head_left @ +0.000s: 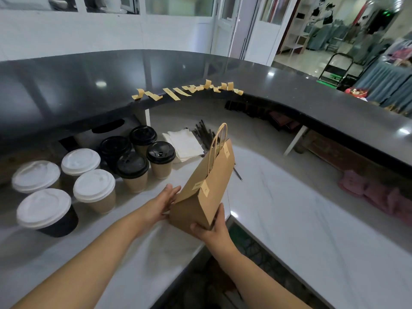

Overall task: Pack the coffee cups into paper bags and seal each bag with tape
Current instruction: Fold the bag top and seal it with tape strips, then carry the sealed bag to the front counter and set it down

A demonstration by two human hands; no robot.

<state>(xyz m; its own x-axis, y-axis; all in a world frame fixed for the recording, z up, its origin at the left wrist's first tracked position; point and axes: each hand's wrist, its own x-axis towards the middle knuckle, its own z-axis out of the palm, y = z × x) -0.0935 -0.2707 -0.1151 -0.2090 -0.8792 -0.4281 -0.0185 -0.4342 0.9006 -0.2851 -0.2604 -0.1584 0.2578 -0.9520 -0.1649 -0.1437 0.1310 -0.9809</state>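
At lower centre, the right hand [215,230] grips the near end of a taped paper bag [205,186]; the left hand [163,202] lies flat against its side. One bag looks sealed; eight coffee cups [93,172] at left await packing, tape strips [189,90] above.

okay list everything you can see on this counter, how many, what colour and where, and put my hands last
bag: 1, brown paper, tilted, held at the white counter's corner
white-lid cups: 4, near left
black-lid cups: 4, behind those
tape strips: a row, tan, exact count unclear, stuck along the black counter's edge
napkins: a stack, white, behind the bag
sticks: a bunch, dark, beside the napkins
cloth: pink, on the low shelf at right
left hand: flat against the bag's left side
right hand: grips the bag's near bottom corner
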